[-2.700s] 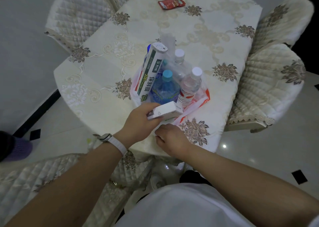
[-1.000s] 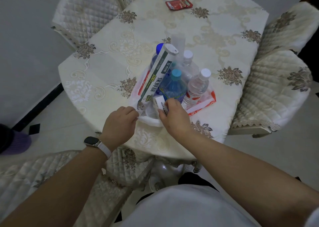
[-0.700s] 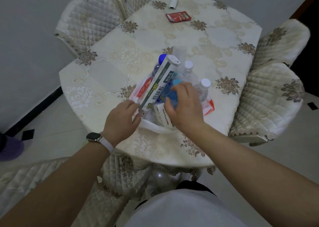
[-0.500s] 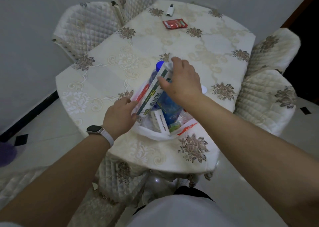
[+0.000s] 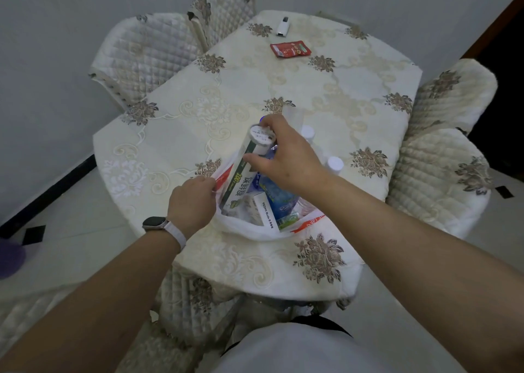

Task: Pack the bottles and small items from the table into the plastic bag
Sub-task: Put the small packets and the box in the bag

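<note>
A white plastic bag (image 5: 249, 229) with red print sits open near the table's front edge. Inside it stand a long green-and-white cling-film box (image 5: 241, 174), a small white earbuds box (image 5: 265, 209), a blue bottle (image 5: 279, 195) and clear bottles with white caps (image 5: 335, 163). My left hand (image 5: 192, 202) pinches the bag's left rim. My right hand (image 5: 283, 157) is closed around the top end of the cling-film box, which leans out of the bag. My right forearm hides part of the bottles.
A red sachet (image 5: 289, 49) and a small white device (image 5: 283, 27) lie at the far end of the floral tablecloth (image 5: 326, 103). Quilted chairs stand at the left (image 5: 144, 57), right (image 5: 442, 179) and below me. A tiled floor surrounds the table.
The small white box went from my left hand into the bag. My left hand took the bag's rim. My right hand moved up from the box and gripped the cling-film box's top.
</note>
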A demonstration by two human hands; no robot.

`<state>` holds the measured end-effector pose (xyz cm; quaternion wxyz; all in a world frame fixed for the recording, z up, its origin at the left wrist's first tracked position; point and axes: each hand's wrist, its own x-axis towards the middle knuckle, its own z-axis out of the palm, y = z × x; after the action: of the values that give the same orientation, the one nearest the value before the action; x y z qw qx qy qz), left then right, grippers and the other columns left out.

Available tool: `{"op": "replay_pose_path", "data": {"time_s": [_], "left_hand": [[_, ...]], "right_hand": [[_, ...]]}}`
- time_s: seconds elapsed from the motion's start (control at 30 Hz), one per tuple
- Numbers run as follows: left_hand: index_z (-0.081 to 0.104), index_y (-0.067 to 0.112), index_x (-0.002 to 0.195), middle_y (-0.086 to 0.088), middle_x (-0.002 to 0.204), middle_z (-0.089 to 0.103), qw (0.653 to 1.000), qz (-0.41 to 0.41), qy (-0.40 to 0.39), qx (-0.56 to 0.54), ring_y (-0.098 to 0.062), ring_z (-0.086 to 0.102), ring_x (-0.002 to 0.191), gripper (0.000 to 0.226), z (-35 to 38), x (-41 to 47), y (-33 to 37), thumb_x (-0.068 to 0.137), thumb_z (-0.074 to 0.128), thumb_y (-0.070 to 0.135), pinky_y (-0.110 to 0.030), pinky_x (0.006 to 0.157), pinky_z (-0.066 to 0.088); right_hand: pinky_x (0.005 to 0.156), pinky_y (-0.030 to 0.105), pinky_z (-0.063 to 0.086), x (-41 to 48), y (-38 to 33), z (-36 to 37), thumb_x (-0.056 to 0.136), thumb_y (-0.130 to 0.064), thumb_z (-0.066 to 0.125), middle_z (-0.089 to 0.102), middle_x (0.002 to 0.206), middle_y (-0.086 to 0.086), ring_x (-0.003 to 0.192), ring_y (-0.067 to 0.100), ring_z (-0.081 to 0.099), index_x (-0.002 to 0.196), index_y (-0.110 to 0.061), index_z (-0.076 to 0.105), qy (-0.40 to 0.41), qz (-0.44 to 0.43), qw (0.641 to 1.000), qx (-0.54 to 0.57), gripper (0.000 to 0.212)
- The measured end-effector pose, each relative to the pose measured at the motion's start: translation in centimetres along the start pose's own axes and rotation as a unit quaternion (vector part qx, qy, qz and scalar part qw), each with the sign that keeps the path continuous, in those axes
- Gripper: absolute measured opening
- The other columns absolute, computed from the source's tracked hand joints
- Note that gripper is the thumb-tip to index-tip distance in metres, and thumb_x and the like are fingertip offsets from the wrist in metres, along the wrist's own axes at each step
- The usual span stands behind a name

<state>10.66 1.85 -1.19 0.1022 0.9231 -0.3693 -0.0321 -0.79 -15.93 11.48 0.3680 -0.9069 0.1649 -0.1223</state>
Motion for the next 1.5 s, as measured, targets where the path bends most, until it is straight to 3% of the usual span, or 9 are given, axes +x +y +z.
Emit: {"op": "replay_pose_path", "data": {"time_s": [0.1, 0.23, 0.47, 0.63, 0.73, 0.87, 1.0, 1.13, 1.5], "left_hand": [[0.063, 0.014, 0.093, -0.007, 0.089, 0.06, 0.999, -0.015, 0.013, -0.039, -0.033, 0.058, 0.083, 0.009, 0.0, -0.4, -0.3, 0.09, 0.055, 0.014, -0.034, 0.064, 0.038], [0.058, 0.015, 0.087, -0.007, 0.085, 0.059, 0.996, -0.019, 0.031, -0.077, -0.035, 0.057, 0.082, 0.004, 0.0, -1.2, -0.7, 0.088, 0.058, 0.011, -0.038, 0.064, 0.042], [0.053, 0.018, 0.088, 0.001, 0.08, 0.057, 0.973, -0.054, 0.109, -0.196, -0.026, 0.054, 0.075, 0.007, -1.4, -3.1, -1.6, 0.093, 0.057, 0.014, -0.035, 0.063, 0.041], [0.047, 0.024, 0.091, 0.004, 0.083, 0.057, 0.948, -0.06, 0.144, -0.277, -0.022, 0.054, 0.072, 0.015, -3.1, -4.0, -1.4, 0.094, 0.054, 0.011, -0.033, 0.064, 0.04], [0.047, 0.023, 0.095, 0.007, 0.082, 0.057, 0.931, -0.082, 0.15, -0.324, -0.015, 0.053, 0.069, 0.012, -4.2, -3.8, -1.0, 0.096, 0.052, 0.012, -0.03, 0.06, 0.037], [0.048, 0.022, 0.094, 0.014, 0.081, 0.056, 0.917, -0.071, 0.176, -0.35, -0.004, 0.053, 0.071, 0.011, -5.8, -3.2, -0.3, 0.096, 0.053, 0.012, -0.022, 0.059, 0.036], [0.051, 0.024, 0.092, 0.013, 0.084, 0.058, 0.914, -0.055, 0.168, -0.366, -0.003, 0.053, 0.07, 0.013, -6.5, -3.2, 0.2, 0.095, 0.054, 0.012, -0.022, 0.061, 0.038], [0.055, 0.028, 0.1, 0.011, 0.095, 0.061, 0.918, -0.042, 0.145, -0.367, -0.006, 0.058, 0.082, 0.017, -6.2, -3.4, 0.3, 0.094, 0.056, 0.012, -0.028, 0.07, 0.047], [0.058, 0.027, 0.114, 0.013, 0.109, 0.058, 0.933, -0.025, 0.08, -0.349, -0.005, 0.056, 0.101, 0.027, -3.1, -9.4, 2.7, 0.092, 0.061, 0.014, -0.025, 0.087, 0.045]], "right_hand": [[0.058, 0.014, 0.043, 0.2, -1.2, -1.1, 0.081, -0.034, 0.074, 0.057, 0.101, -0.011, 0.077, 0.0, 0.057, 0.113, -0.028, 0.044, 0.062, 0.004, 0.996, 0.061, 0.045], [0.061, 0.016, 0.049, 1.0, -3.7, -4.9, 0.081, -0.027, 0.074, 0.054, 0.093, -0.016, 0.068, -0.007, 0.056, 0.107, -0.026, 0.043, 0.165, -0.024, 0.979, 0.114, 0.04], [0.066, 0.021, 0.047, 1.5, -4.5, -7.9, 0.079, -0.028, 0.071, 0.053, 0.091, -0.018, 0.072, 0.002, 0.051, 0.103, -0.027, 0.042, 0.25, -0.053, 0.962, 0.099, 0.038], [0.059, 0.017, 0.046, 1.3, -2.4, -4.8, 0.082, -0.029, 0.072, 0.055, 0.09, -0.017, 0.068, -0.007, 0.055, 0.105, -0.03, 0.041, 0.203, 0.014, 0.974, 0.099, 0.039], [0.06, 0.025, 0.055, 0.9, -1.2, -2.3, 0.083, -0.032, 0.072, 0.06, 0.1, -0.009, 0.077, 0.001, 0.062, 0.111, -0.028, 0.041, 0.134, 0.058, 0.983, 0.109, 0.042], [0.059, 0.016, 0.052, 0.5, -0.3, 0.9, 0.086, -0.031, 0.071, 0.059, 0.108, -0.003, 0.081, 0.003, 0.062, 0.114, -0.028, 0.041, 0.061, 0.063, 0.99, 0.11, 0.042], [0.082, 0.031, 0.051, 1.1, 0.1, 1.3, 0.089, -0.037, 0.065, 0.045, 0.118, -0.001, 0.098, 0.016, 0.056, 0.13, -0.022, 0.043, 0.064, 0.051, 0.997, 0.012, 0.05], [0.083, 0.026, 0.038, 1.0, 0.7, 0.0, 0.091, -0.04, 0.058, 0.042, 0.129, 0.003, 0.104, 0.016, 0.049, 0.138, -0.022, 0.041, 0.058, 0.06, 0.995, -0.062, 0.054], [0.09, 0.028, 0.04, -4.5, 2.5, -1.9, 0.094, -0.036, 0.055, 0.052, 0.127, 0.001, 0.112, 0.016, 0.05, 0.13, -0.017, 0.052, 0.049, -0.004, 0.991, -0.122, 0.04]]}}
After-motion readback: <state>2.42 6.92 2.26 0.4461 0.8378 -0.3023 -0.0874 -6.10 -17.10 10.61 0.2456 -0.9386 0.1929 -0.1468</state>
